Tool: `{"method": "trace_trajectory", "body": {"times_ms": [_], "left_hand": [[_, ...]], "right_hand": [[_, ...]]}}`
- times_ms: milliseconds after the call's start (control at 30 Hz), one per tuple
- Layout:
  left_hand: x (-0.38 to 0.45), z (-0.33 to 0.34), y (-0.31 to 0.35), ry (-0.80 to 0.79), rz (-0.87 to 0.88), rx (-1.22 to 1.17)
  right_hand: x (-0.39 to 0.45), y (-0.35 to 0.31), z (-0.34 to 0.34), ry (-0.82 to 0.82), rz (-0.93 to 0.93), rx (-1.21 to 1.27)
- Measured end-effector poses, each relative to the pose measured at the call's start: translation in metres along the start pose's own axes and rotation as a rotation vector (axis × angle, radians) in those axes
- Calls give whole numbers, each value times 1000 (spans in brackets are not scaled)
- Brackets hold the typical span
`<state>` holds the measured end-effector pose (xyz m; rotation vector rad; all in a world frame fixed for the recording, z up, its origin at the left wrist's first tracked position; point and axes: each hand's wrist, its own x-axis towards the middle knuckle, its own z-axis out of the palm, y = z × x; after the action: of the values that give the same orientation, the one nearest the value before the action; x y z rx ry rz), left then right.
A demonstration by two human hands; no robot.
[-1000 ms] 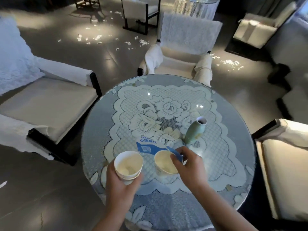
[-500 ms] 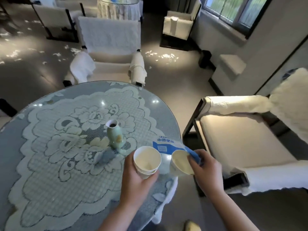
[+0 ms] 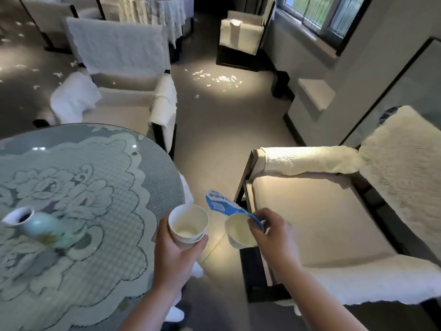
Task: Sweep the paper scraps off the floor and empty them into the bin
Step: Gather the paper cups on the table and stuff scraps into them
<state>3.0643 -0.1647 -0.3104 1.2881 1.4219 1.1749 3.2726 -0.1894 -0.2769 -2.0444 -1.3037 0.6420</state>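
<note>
The room is dim. Daylight comes in from the window at the top right. Bright round patches of light sit on the floor. Small shiny spots glint on the glass worktop. The vase looks smeared and blurry. Lines bend near the picture's edges.

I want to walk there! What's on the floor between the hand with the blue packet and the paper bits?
Head view: only bare grey floor between the right hand and the paper scraps.
</note>
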Motion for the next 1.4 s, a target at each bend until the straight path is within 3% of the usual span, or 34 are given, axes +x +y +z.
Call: {"method": "trace_trajectory", "body": {"times_ms": [233, 567, 800, 1067, 1400], "left_hand": [[74, 27, 1, 24, -11, 15], [170, 100, 18, -79, -22, -24], [254, 143, 9, -26, -43, 55], [371, 223, 33, 48, 103, 254], [483, 280, 21, -15, -44, 178]], "right_hand": [[76, 0, 5, 6, -2, -29], [184, 1, -12, 60, 10, -103], [303, 7, -13, 18, -31, -132], [443, 8, -29, -26, -22, -141], [549, 3, -43, 24, 46, -120]]}}
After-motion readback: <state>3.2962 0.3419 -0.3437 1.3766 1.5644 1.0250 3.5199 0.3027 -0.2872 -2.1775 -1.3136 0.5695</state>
